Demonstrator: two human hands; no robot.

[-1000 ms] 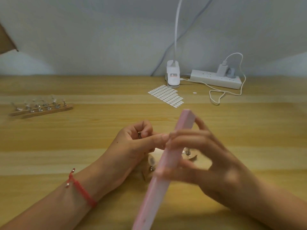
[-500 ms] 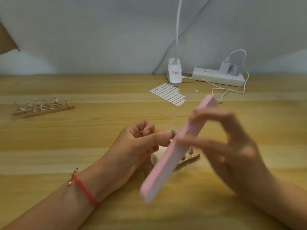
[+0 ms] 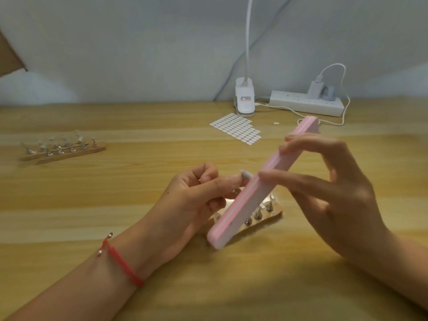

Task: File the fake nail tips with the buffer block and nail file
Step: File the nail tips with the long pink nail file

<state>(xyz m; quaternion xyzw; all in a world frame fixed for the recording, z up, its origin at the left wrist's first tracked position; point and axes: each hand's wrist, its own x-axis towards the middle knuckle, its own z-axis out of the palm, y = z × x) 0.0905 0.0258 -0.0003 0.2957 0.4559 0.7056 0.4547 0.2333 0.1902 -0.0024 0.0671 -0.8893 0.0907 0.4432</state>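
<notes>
My right hand [image 3: 333,193] grips a long pink buffer block [image 3: 259,188] between fingers and thumb, slanted from lower left to upper right. My left hand [image 3: 196,195] pinches a small clear fake nail tip [image 3: 246,174] on its stand, and the tip touches the block's side. Under both hands a wooden strip [image 3: 266,218] carries metal stands with more tips, partly hidden by the block.
Two more wooden strips with nail tips [image 3: 62,149] lie at the far left. A sheet of white adhesive tabs [image 3: 236,128], a clip lamp base [image 3: 245,100] and a power strip [image 3: 305,105] with a white cable sit at the back of the wooden table [image 3: 115,205].
The pink block has slid up and to the right along the nail tip and now lies flatter. My right hand moved right with it. My left hand stayed in place.
</notes>
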